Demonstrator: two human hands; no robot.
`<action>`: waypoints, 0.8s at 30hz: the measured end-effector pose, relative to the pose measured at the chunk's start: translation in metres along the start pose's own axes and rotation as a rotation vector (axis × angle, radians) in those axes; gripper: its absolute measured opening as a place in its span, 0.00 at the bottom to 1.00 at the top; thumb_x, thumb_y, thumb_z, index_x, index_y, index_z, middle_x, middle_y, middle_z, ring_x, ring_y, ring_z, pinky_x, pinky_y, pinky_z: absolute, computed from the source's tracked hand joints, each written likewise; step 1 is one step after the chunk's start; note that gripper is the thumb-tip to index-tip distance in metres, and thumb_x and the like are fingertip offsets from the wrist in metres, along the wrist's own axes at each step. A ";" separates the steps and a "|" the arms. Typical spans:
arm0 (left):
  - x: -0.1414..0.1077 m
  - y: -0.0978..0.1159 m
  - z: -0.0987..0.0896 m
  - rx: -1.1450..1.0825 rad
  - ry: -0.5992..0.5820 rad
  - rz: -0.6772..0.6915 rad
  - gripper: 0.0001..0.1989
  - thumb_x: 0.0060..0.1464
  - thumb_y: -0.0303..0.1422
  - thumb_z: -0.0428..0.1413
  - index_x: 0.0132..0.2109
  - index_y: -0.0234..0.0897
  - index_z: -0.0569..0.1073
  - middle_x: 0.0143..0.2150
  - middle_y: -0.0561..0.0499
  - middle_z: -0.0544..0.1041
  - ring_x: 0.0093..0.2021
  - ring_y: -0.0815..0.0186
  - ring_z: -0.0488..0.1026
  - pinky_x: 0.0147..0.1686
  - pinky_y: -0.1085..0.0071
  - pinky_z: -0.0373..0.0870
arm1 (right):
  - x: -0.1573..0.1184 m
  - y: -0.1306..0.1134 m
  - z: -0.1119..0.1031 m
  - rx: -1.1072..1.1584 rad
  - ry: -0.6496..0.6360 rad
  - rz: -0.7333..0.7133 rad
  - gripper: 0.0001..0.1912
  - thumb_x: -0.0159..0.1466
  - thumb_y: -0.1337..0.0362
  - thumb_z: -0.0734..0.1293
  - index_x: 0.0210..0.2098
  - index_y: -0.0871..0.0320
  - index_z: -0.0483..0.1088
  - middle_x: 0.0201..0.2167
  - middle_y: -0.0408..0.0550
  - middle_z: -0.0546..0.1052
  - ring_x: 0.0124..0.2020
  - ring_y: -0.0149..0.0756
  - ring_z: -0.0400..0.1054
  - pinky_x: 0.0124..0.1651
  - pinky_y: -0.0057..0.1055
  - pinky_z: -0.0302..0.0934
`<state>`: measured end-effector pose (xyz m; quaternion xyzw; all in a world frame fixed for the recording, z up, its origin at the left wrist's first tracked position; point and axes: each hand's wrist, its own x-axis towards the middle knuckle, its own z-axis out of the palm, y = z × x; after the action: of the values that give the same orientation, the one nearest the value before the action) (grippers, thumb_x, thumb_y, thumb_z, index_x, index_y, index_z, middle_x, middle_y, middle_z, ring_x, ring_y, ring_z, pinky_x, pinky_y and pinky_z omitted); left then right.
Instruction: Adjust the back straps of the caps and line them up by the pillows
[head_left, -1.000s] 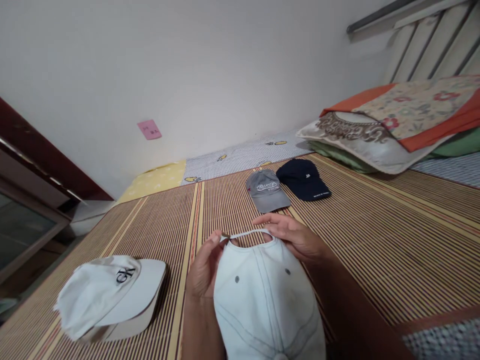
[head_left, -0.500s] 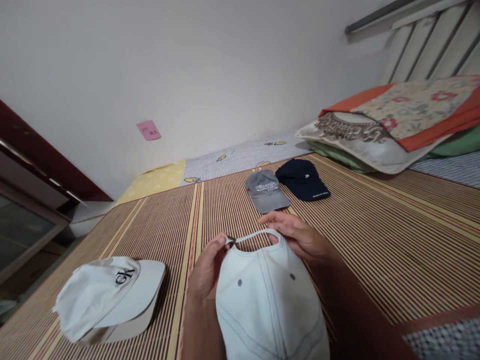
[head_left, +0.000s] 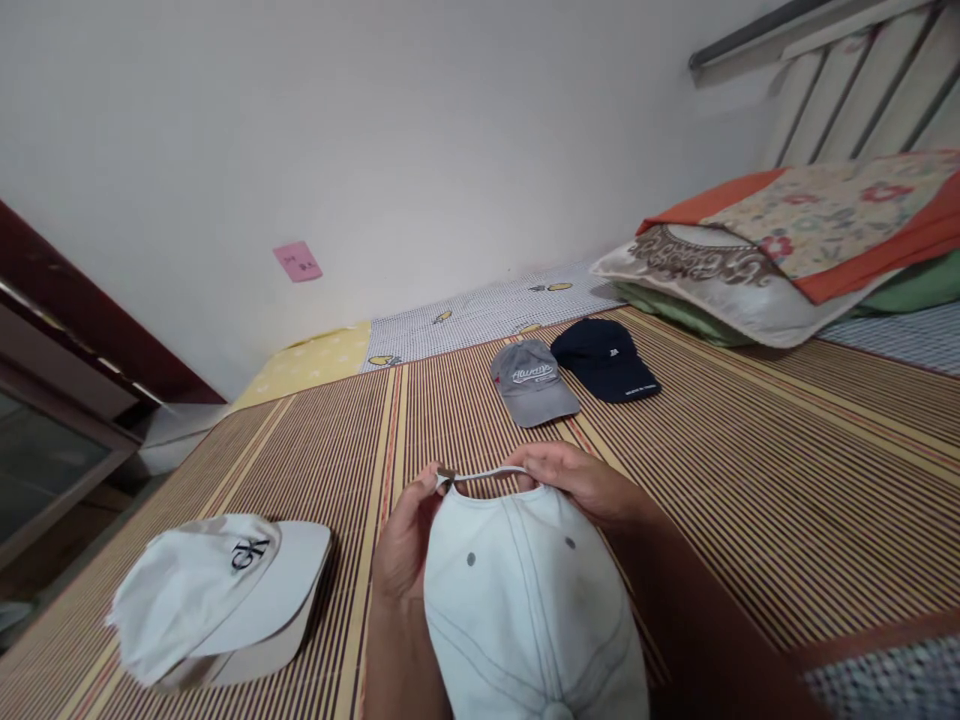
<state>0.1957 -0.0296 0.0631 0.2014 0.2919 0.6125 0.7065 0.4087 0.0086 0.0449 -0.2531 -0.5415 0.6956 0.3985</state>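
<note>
A pale, nearly white baseball cap is held up close to me, its back opening and strap facing away from me. At the left end of the strap, beside a small dark metal buckle, my left hand pinches the cap. My right hand grips the right end of the strap and the rim, fingers over the top. Part of each hand is hidden behind the cap. Beyond my hands lie a grey cap with white lettering and a navy cap, side by side.
To the left, a white cap with dark letters rests on another beige brim. All lie on a striped bamboo mat. Stacked pillows are at the right by a headboard. A pink note is on the wall.
The held cap has tipped and shifted slightly left, showing its top button. My right fingers have come down onto the strap, which looks flatter.
</note>
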 end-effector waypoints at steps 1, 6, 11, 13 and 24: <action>0.001 -0.001 -0.001 0.007 -0.007 -0.006 0.08 0.50 0.29 0.66 0.30 0.34 0.73 0.30 0.53 0.71 0.32 0.69 0.73 0.39 0.74 0.73 | 0.001 0.000 0.001 0.010 -0.007 -0.007 0.22 0.65 0.46 0.71 0.45 0.60 0.77 0.30 0.43 0.74 0.25 0.26 0.63 0.27 0.24 0.52; -0.001 -0.008 0.004 0.087 0.001 0.016 0.11 0.47 0.31 0.69 0.33 0.35 0.74 0.30 0.54 0.72 0.32 0.70 0.71 0.37 0.76 0.70 | -0.001 -0.009 0.004 -0.052 0.004 -0.019 0.19 0.65 0.53 0.73 0.51 0.56 0.75 0.43 0.50 0.80 0.43 0.36 0.74 0.47 0.34 0.66; -0.010 -0.016 0.020 0.259 -0.187 -0.060 0.11 0.54 0.34 0.66 0.32 0.35 0.73 0.29 0.54 0.70 0.28 0.72 0.65 0.30 0.77 0.62 | -0.011 -0.026 0.001 -0.245 -0.008 -0.106 0.20 0.60 0.57 0.77 0.50 0.55 0.77 0.44 0.48 0.81 0.47 0.39 0.74 0.53 0.39 0.66; -0.012 -0.019 0.024 0.292 -0.225 -0.079 0.11 0.56 0.35 0.65 0.32 0.35 0.72 0.29 0.53 0.70 0.28 0.72 0.64 0.29 0.76 0.60 | -0.016 -0.031 0.002 -0.262 -0.025 -0.094 0.21 0.59 0.57 0.77 0.49 0.56 0.77 0.44 0.49 0.81 0.46 0.40 0.75 0.51 0.39 0.66; -0.010 -0.026 0.024 0.286 -0.216 -0.094 0.11 0.57 0.34 0.64 0.32 0.35 0.71 0.29 0.54 0.68 0.27 0.72 0.61 0.29 0.75 0.58 | -0.010 -0.028 0.012 -0.302 0.045 -0.106 0.13 0.57 0.58 0.78 0.36 0.58 0.76 0.27 0.40 0.73 0.29 0.30 0.64 0.34 0.28 0.58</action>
<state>0.2307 -0.0417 0.0660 0.3505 0.3077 0.5060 0.7255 0.4130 -0.0037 0.0739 -0.2967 -0.6436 0.5784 0.4040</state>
